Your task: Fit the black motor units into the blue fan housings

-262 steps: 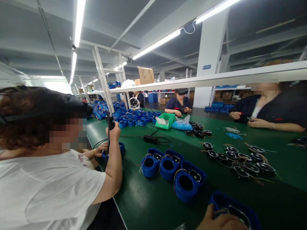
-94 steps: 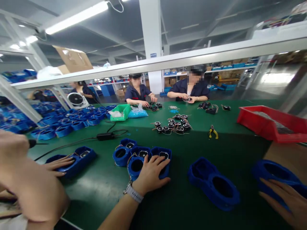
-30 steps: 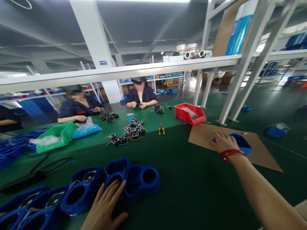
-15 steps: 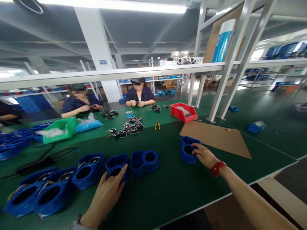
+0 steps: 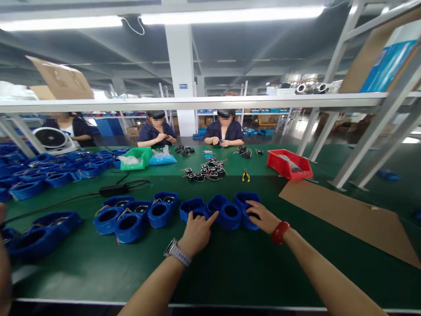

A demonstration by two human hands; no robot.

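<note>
My left hand [image 5: 197,235] lies over a blue plastic housing [image 5: 192,204], index finger and thumb stretched apart. Its other fingers are partly hidden at the round opening. Just right of it sits a second blue housing [image 5: 230,213], the thumb tip close to its edge. My right hand [image 5: 265,218] grips a third blue housing [image 5: 243,199], fingers curled at its round opening. These three stand side by side in a row on the green table. Left of them are several blue housings [image 5: 159,210] with small black wired parts inside.
A blurred hand of another person [image 5: 4,263] reaches in at the left edge beside a blue housing [image 5: 42,235]. Ahead lie black wired parts [image 5: 207,171], yellow-handled pliers [image 5: 245,176], a red bin [image 5: 289,166], a green bin [image 5: 141,159] and a cardboard sheet [image 5: 348,215]. Two co-workers sit opposite.
My view has turned left. The housing in my right hand has come left, up against the other two, and the gap between those two has closed. Another person's hand has appeared at the left.
</note>
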